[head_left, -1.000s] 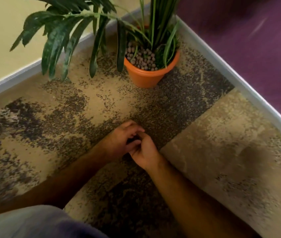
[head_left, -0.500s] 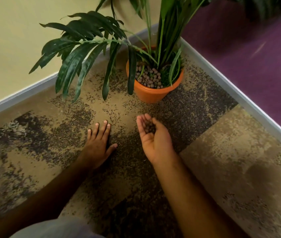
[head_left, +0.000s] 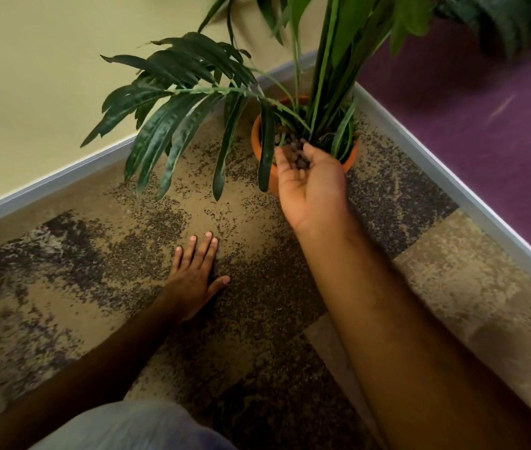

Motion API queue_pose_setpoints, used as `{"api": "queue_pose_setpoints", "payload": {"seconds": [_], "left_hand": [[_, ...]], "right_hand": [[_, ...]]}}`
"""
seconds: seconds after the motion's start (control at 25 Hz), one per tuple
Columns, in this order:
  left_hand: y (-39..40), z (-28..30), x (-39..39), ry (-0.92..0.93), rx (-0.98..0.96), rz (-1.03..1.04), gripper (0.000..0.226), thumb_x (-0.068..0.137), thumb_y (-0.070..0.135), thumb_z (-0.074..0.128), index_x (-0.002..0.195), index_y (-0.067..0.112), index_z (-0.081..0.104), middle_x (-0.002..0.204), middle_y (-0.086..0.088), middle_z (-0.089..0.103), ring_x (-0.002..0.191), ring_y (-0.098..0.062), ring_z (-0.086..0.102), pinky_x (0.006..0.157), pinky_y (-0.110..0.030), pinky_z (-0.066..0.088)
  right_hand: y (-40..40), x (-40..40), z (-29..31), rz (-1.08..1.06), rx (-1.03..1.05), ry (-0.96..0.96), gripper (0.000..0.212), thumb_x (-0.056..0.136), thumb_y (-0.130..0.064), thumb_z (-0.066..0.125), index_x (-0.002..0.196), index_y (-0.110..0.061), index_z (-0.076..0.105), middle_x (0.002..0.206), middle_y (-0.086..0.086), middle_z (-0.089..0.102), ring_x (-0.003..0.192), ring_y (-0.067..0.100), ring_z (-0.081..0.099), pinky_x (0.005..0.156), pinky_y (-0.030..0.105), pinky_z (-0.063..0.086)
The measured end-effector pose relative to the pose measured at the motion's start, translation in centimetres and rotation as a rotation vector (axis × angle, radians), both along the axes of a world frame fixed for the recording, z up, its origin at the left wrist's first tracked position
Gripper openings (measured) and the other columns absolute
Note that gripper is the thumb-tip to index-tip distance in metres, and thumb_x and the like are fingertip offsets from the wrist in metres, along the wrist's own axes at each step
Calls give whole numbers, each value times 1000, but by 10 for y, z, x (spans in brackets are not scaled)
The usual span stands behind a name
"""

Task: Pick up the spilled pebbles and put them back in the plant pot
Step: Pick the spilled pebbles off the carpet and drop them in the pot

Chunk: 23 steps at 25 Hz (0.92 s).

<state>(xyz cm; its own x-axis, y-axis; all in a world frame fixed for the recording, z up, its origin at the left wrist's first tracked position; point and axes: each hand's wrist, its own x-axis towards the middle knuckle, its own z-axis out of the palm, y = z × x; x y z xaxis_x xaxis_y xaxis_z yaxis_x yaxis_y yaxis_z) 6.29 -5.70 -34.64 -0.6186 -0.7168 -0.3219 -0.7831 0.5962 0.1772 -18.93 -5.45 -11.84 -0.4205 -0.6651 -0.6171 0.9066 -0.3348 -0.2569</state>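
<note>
An orange plant pot (head_left: 258, 142) stands in the floor corner with a tall green plant (head_left: 325, 69) in it. My right hand (head_left: 314, 183) is cupped palm up at the pot's near rim, holding several small dark pebbles (head_left: 299, 155) at its fingertips. The pot's inside is mostly hidden behind this hand and the leaves. My left hand (head_left: 194, 276) lies flat on the carpet, fingers spread, below and left of the pot, holding nothing.
A long drooping frond (head_left: 176, 125) hangs left of the pot over the carpet. Mottled tan and dark carpet (head_left: 95, 271) covers the floor. A grey baseboard (head_left: 452, 186) runs along the purple wall at right and the cream wall (head_left: 30, 76) at left.
My hands separated. The right hand carried the pebbles up from the carpet to the pot's rim. The left hand went flat on the carpet and has stayed there.
</note>
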Motion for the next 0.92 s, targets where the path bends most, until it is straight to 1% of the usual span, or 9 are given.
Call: {"api": "queue_pose_setpoints", "payload": {"seconds": [0.08,0.24,0.36,0.48,0.6,0.68,0.8,0.84,0.92], "left_hand": [[0,-1,0,4,0,-1,90,90,81,7,160,26,-10,168,5,-15,153,-22,-19,121,-45,-9],[0,-1,0,17,4,0,92,88,82,4,159,26,-11,167,8,-19,150,-19,-25,119,-41,-15],[0,1,0,23,12,-7,93,87,83,2,159,26,-12,166,7,-20,151,-21,-23,120,-42,-15],[0,1,0,38,26,-1,93,86,84,3,158,27,-14,166,8,-21,151,-20,-25,119,-41,-15],[-1,0,2,56,35,11,92,86,85,4,157,30,-16,165,11,-22,150,-18,-27,120,-40,-16],[-2,0,0,70,58,17,91,86,85,6,157,33,-16,165,13,-23,150,-16,-27,120,-40,-15],[-3,0,1,82,68,21,91,86,85,8,157,35,-17,162,17,-27,149,-14,-28,121,-41,-13],[-3,0,1,81,78,20,91,85,86,9,157,35,-16,162,17,-27,149,-15,-27,121,-42,-12],[-4,0,1,81,78,12,93,85,86,10,158,34,-14,162,17,-25,150,-15,-24,122,-43,-10]], "right_hand": [[-6,1,3,-10,-12,20,47,99,2,46,146,-1,41,139,26,53,125,36,56,99,43,51],[-9,-3,5,8,11,25,44,102,-4,43,145,3,40,145,26,48,135,37,49,110,46,42],[-5,-6,7,23,-5,24,40,104,-10,41,142,5,42,143,28,48,137,38,47,113,46,39],[6,-6,4,18,-8,55,37,104,-16,44,132,8,45,132,29,53,128,37,53,109,45,44],[28,-1,-16,39,-12,92,41,103,-20,47,133,7,48,129,28,59,120,36,61,104,44,51],[46,0,-37,92,39,160,34,102,-20,51,125,3,59,119,22,69,111,31,69,93,41,59],[70,1,-78,303,278,419,19,99,-19,58,107,-7,71,94,7,74,88,19,72,77,34,61],[79,-2,-94,410,398,582,17,99,-20,58,105,-11,71,93,4,72,89,18,71,79,34,61],[101,-8,-130,650,674,991,19,98,-26,59,113,-16,67,110,1,67,105,20,66,89,37,57]]}}
